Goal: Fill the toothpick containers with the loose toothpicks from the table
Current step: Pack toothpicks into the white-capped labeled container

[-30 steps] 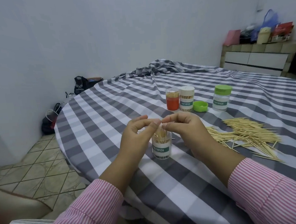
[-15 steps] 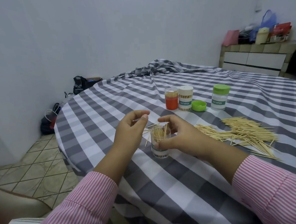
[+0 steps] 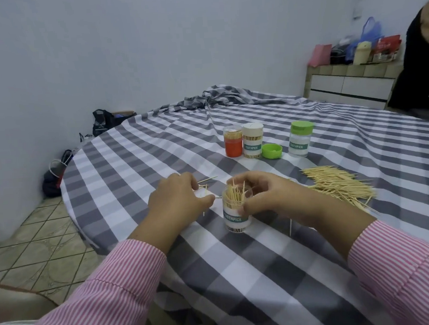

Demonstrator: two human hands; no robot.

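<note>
The clear plastic toothpick jar with the white and green label (image 3: 236, 212) stands near the table's front edge, toothpicks bristling unevenly above its rim; the right hand (image 3: 266, 196), which a second ago pinched sticks above it, now wraps the jar to steady it; the left hand (image 3: 179, 199) has dropped to the grey-checked tablecloth (image 3: 156, 146), fingers curled over a few spilled toothpicks (image 3: 207, 180), though I cannot tell if it grips any; the big loose heap of toothpicks (image 3: 337, 185) lies to the right, so plenty remains.
</note>
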